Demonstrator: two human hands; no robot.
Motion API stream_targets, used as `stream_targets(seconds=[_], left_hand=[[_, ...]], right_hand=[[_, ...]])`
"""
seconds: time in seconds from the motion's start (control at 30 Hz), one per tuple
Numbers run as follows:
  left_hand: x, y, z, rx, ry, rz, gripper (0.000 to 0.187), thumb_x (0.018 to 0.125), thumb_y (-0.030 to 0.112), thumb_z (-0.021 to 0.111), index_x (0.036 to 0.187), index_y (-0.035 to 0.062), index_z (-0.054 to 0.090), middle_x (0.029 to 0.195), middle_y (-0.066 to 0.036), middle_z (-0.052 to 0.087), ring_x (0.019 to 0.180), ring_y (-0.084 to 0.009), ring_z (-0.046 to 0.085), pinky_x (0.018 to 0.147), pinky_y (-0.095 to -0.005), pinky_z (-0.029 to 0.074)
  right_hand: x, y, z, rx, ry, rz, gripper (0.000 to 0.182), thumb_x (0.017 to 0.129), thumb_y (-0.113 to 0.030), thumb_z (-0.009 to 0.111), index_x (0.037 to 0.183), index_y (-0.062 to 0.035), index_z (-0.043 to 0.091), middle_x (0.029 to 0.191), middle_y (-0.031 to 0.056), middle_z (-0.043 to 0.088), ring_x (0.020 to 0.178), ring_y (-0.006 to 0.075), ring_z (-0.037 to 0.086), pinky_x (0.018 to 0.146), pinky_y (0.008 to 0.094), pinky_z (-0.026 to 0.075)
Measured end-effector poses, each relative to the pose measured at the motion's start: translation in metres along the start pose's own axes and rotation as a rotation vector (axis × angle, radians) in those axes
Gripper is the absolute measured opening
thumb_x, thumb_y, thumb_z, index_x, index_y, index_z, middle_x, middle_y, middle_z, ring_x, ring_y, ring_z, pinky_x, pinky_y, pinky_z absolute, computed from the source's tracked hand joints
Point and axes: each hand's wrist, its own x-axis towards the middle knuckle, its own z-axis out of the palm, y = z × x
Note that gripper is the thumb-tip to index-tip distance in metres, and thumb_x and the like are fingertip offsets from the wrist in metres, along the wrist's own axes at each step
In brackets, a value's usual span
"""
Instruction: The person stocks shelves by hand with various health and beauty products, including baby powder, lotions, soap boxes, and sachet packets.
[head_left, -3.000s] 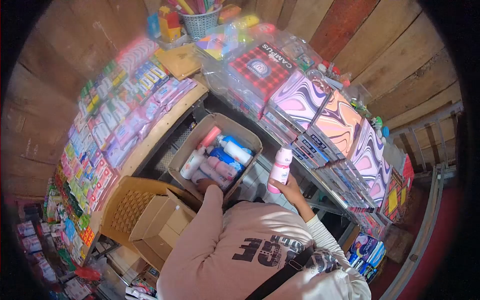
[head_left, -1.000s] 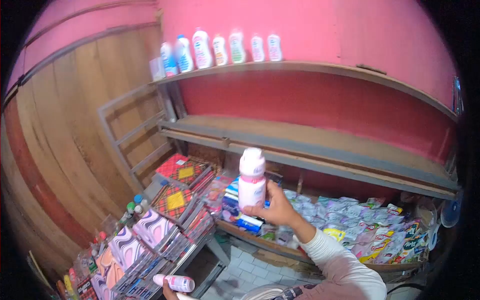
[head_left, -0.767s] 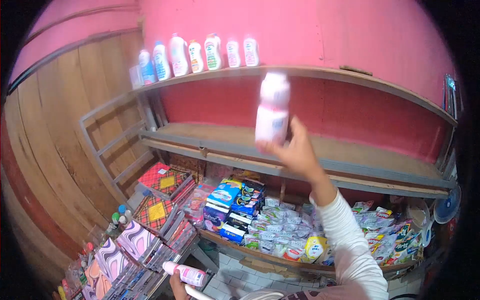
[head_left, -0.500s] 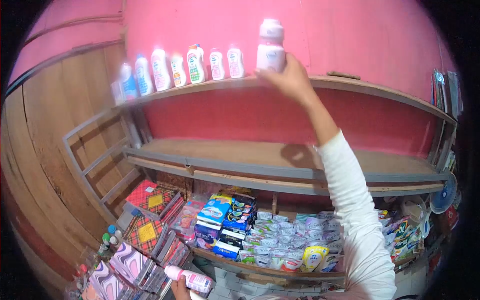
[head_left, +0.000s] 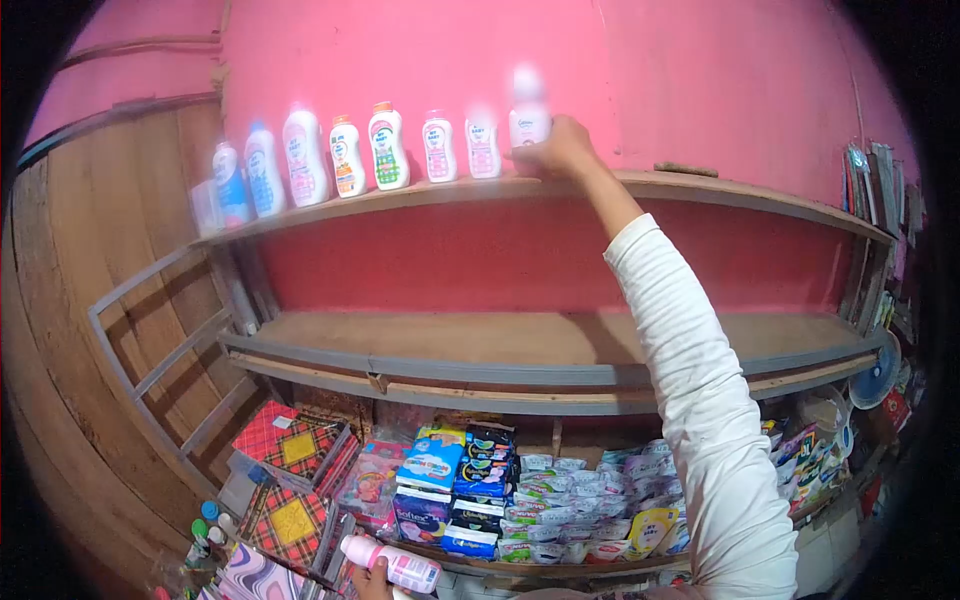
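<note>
My right hand (head_left: pixel 562 150) reaches up to the top shelf (head_left: pixel 640 180), fingers wrapped round a pale pink bottle (head_left: pixel 528 122) with a white cap. The bottle stands upright at the right end of a row of bottles, beside a pink-and-white powder bottle (head_left: pixel 483 148). Low in the view, my left hand (head_left: pixel 375 582) grips another pink-and-white bottle (head_left: pixel 405 570), which lies tilted on its side. Part of that hand is cut off by the bottom edge.
Along the top shelf stand more bottles, including a green-checked one (head_left: pixel 388 150) and a blue-and-white one (head_left: pixel 265 170). A bare wooden middle shelf (head_left: pixel 480 335) runs below. Lower down are stacked packs (head_left: pixel 430 460), many sachets (head_left: pixel 570 500) and plaid boxes (head_left: pixel 293 520).
My right hand has lowered the pale pink bottle from above the shelf to its surface, close to the row. My left hand still holds its bottle. The view has shifted slightly.
</note>
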Motion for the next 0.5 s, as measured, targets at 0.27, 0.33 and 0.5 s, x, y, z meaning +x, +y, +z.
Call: stream_targets(seconds=[0.27,0.33,0.5], left_hand=[[0.057,-0.039,-0.002,-0.067,-0.116,-0.060,0.049,0.098,0.034,0.058,0.129,-0.0030,0.056,0.115,-0.013,0.065,0.102,-0.0220,0.060,0.089,-0.0343,0.048],[0.060,-0.025,-0.001,0.010,-0.116,-0.097,0.049,0.098,0.033,0.059,0.131,-0.0030,0.054,0.115,-0.013,0.064,0.102,-0.0218,0.060,0.089,-0.0338,0.048],[0.046,0.046,0.010,-0.152,-0.215,0.064,0.052,0.094,0.033,0.062,0.131,-0.0027,0.053,0.120,-0.015,0.062,0.101,-0.0247,0.062,0.089,-0.0351,0.049]], right_hand=[[0.003,0.004,0.005,0.002,-0.035,0.040,0.063,0.059,-0.043,0.093,0.094,0.0037,0.070,0.090,0.0181,0.072,0.075,0.0229,0.072,0.063,0.0359,0.058],[0.005,0.006,0.005,0.005,-0.055,0.054,0.063,0.060,-0.044,0.093,0.093,0.0036,0.070,0.089,0.0181,0.072,0.074,0.0228,0.072,0.061,0.0357,0.058],[-0.029,-0.034,-0.012,-0.236,0.083,0.059,0.066,0.063,-0.044,0.091,0.099,0.0052,0.067,0.088,0.0184,0.072,0.075,0.0266,0.072,0.064,0.0374,0.057]])
